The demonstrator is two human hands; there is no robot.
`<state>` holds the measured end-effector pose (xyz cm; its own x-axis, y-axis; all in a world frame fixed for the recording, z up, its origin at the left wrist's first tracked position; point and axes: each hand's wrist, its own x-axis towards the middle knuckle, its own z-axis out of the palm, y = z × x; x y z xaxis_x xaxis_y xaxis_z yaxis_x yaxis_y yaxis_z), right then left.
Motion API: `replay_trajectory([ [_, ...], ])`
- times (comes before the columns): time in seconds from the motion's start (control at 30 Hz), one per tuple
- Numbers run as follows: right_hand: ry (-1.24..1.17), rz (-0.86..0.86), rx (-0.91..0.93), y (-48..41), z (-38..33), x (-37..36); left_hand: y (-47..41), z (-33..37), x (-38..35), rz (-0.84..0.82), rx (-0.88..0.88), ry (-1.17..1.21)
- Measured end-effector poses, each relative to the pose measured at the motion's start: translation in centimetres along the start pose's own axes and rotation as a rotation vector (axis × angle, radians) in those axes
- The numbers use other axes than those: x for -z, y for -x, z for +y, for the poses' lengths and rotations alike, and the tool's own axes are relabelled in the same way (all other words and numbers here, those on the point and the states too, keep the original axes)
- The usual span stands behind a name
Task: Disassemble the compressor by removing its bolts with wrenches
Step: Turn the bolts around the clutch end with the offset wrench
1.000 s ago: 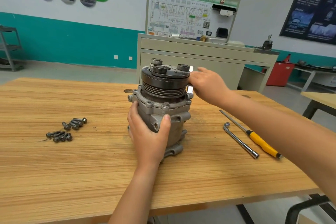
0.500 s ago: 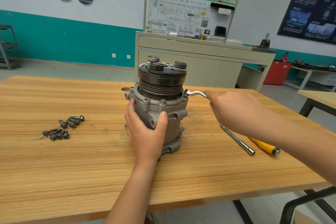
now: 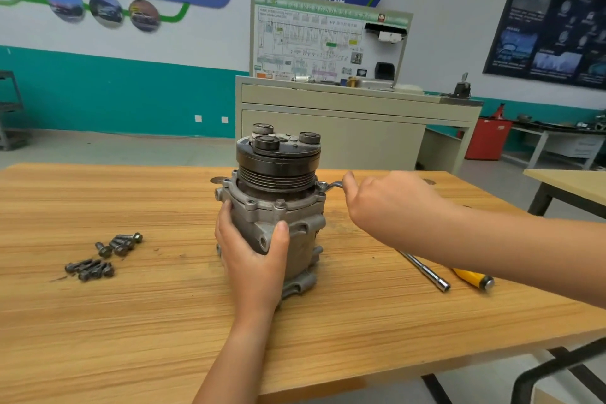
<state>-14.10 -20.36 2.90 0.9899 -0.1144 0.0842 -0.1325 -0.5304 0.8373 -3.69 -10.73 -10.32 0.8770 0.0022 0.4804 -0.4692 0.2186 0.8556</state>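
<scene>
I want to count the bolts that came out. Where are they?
In the head view, the loose bolts lie in two small clusters on the wooden table, left of the compressor and of the left hand gripping it.

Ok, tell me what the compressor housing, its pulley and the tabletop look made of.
Compressor housing: likely cast aluminium, dull grey, grainy with rounded cast lugs. Pulley: probably steel, dark, smooth machined grooves. Tabletop: wood or wood-look laminate, striped orange-brown grain, slight sheen; which one, the view cannot settle.
</scene>
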Motion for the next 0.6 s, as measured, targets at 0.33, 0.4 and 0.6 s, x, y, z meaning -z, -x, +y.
replay_trajectory([
  [0.33, -0.171, 0.147, -0.052, -3.0, 3.1, -4.7, -0.1, -0.1, 0.2, -0.023, -0.002, -0.016],
  [0.4, -0.216, 0.205, -0.058, -4.7, 2.9, -5.4, -0.1, 0.0, 0.2, -0.028, -0.002, -0.025],
  [0.6, -0.444, 0.42, -0.078, -7.1, 1.8, -5.3, -0.3, -0.2, 0.2, -0.022, -0.014, -0.048],
])
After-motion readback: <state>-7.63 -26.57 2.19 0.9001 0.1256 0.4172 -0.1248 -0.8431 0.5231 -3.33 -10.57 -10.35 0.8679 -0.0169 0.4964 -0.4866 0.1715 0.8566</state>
